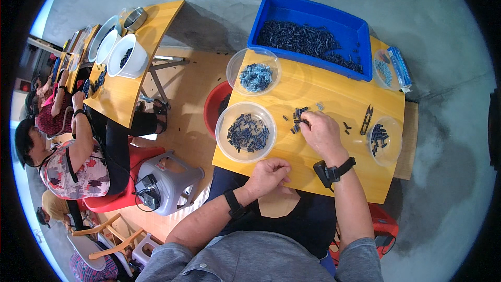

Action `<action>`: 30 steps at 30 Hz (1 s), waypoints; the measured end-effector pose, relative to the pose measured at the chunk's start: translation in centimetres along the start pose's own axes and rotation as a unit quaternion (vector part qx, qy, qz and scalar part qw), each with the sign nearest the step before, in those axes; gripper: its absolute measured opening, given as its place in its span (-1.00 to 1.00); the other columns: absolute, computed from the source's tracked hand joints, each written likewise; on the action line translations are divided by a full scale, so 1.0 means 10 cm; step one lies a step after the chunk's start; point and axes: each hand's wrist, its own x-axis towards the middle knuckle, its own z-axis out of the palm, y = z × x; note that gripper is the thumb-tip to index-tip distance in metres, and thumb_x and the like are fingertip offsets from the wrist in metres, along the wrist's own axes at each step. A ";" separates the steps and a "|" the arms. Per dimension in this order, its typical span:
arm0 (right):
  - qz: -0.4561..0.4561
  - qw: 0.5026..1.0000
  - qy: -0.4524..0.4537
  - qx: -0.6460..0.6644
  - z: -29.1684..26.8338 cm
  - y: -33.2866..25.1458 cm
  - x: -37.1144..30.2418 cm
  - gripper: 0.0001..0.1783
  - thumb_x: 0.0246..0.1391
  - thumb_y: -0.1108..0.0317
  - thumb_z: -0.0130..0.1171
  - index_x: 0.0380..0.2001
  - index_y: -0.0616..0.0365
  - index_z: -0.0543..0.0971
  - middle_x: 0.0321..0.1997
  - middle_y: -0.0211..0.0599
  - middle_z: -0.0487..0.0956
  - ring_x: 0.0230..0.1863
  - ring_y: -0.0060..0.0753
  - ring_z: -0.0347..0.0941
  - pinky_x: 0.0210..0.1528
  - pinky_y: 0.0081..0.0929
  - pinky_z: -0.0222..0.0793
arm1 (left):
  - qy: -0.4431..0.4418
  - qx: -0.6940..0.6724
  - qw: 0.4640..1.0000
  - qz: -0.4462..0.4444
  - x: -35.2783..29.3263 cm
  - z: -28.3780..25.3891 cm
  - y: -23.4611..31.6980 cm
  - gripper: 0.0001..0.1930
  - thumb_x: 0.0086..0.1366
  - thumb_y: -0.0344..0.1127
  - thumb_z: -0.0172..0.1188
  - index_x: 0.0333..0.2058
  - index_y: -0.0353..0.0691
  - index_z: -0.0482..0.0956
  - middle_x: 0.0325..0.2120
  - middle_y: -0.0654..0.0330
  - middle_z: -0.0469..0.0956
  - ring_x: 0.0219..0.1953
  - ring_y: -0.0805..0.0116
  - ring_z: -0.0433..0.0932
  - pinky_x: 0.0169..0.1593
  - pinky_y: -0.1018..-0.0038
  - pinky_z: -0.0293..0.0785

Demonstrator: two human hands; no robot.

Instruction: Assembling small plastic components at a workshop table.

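Note:
My right hand (pixel 321 130) reaches down to a small pile of short black cylindrical parts (pixel 300 110) on the yellow table; its fingertips are drawn together among them, and what they pinch is hidden. Near the table's front edge, my left hand (pixel 267 175) is closed with thumb and fingers together; anything in it is too small to make out. Just beyond that hand is a round clear tub (pixel 219 134) of similar black parts. A few tiny light-blue pieces (pixel 319 106) lie beyond my right hand.
At the back stands a blue bin (pixel 313 61) of black parts. A clear tub (pixel 232 73) holds blue-and-black pieces. Thread snips (pixel 367 120) and another clear tub (pixel 395 149) lie to the right. A red bucket (pixel 210 109) is left of the table. People work at tables farther left.

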 end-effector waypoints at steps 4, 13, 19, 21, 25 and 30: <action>-0.016 1.000 0.010 -0.005 0.01 0.02 0.00 -0.87 -0.10 0.35 0.19 -0.43 0.13 0.56 -0.47 -0.14 0.54 -0.40 -0.05 0.50 -0.36 -0.20 0.41 | -0.003 0.000 1.000 -0.009 -0.01 0.01 0.04 -0.82 0.29 -0.36 0.09 -0.25 -0.37 0.54 -0.44 0.22 0.57 -0.44 0.50 0.61 -0.41 0.62 0.51; -0.031 0.999 0.010 -0.019 0.02 0.03 -0.01 -0.89 -0.09 0.34 0.19 -0.44 0.10 0.57 -0.50 -0.15 0.53 -0.44 -0.06 0.50 -0.40 -0.20 0.41 | 0.022 0.008 1.000 -0.008 -0.04 0.04 0.09 -0.82 0.30 -0.32 0.11 -0.29 -0.32 0.56 -0.53 0.25 0.58 -0.49 0.56 0.57 -0.42 0.64 0.51; -0.029 0.999 0.033 0.021 0.01 0.05 -0.06 -0.87 -0.08 0.35 0.19 -0.39 0.10 0.57 -0.49 -0.15 0.53 -0.43 -0.05 0.49 -0.39 -0.21 0.41 | 0.029 0.006 0.999 -0.014 -0.01 0.08 0.07 -0.79 0.29 -0.34 0.10 -0.17 -0.33 0.49 -0.45 0.22 0.57 -0.49 0.52 0.58 -0.49 0.64 0.47; -0.020 0.998 0.033 0.040 -0.04 0.04 -0.10 -0.85 -0.07 0.35 0.19 -0.37 0.10 0.57 -0.47 -0.14 0.54 -0.43 -0.04 0.49 -0.39 -0.21 0.41 | 0.037 -0.015 0.999 -0.014 0.00 0.10 0.11 -0.75 0.28 -0.35 0.10 -0.11 -0.34 0.45 -0.41 0.20 0.57 -0.49 0.51 0.58 -0.54 0.63 0.45; 0.026 0.992 0.096 0.081 -0.20 0.11 -0.35 -0.83 -0.05 0.40 0.18 -0.32 0.15 0.56 -0.44 -0.12 0.55 -0.43 -0.04 0.49 -0.38 -0.26 0.40 | 0.033 -0.025 0.999 -0.033 0.01 0.07 0.11 -0.69 0.28 -0.36 0.09 -0.03 -0.33 0.37 -0.36 0.18 0.56 -0.49 0.48 0.59 -0.65 0.65 0.35; 0.186 0.979 0.062 0.059 -0.46 0.14 -1.03 -0.76 -0.09 0.41 0.24 -0.28 0.19 0.54 -0.48 -0.11 0.52 -0.44 -0.07 0.48 -0.40 -0.30 0.38 | 0.036 -0.018 0.999 -0.034 0.00 0.06 0.12 -0.69 0.29 -0.37 0.08 -0.02 -0.33 0.37 -0.35 0.18 0.55 -0.48 0.47 0.60 -0.66 0.65 0.34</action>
